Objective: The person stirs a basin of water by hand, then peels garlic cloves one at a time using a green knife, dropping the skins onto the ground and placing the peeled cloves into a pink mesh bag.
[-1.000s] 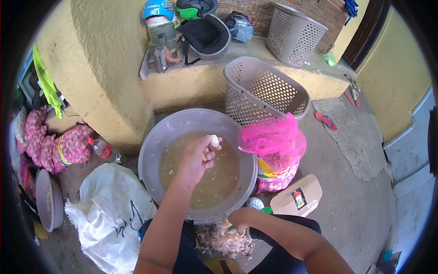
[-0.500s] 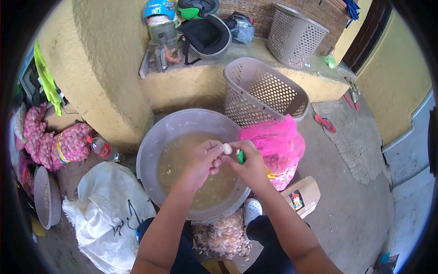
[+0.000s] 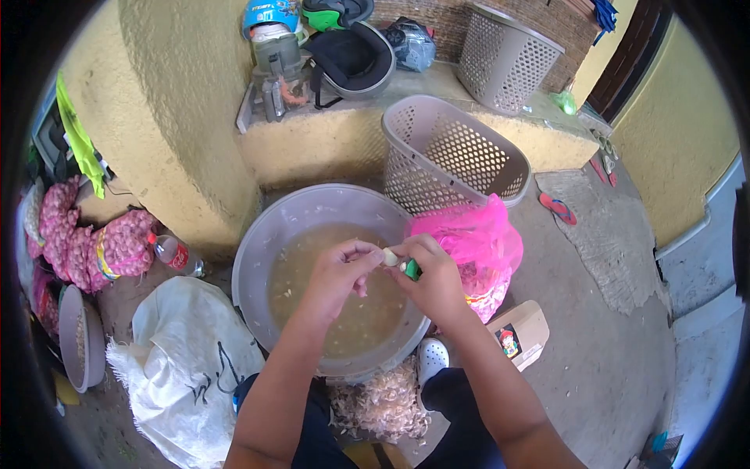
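Two hands (image 3: 334,273) (image 3: 435,283), clove (image 3: 390,257), handle (image 3: 412,270), basin (image 3: 254,258) of water (image 3: 351,320)

Looks like someone's home, outside by the door: bare concrete floor (image 3: 594,336), yellow-painted walls (image 3: 168,133), helmets (image 3: 355,62) on a ledge (image 3: 328,148), flip-flop (image 3: 558,209) lying near the laundry-style baskets (image 3: 457,156).

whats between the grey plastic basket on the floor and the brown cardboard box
A bright pink mesh bag sits between them, as the head view shows.

Coca-Cola label (image 3: 180,256) on btl (image 3: 163,247), illeg. blk marks (image 3: 226,370) on wht sack (image 3: 176,324)
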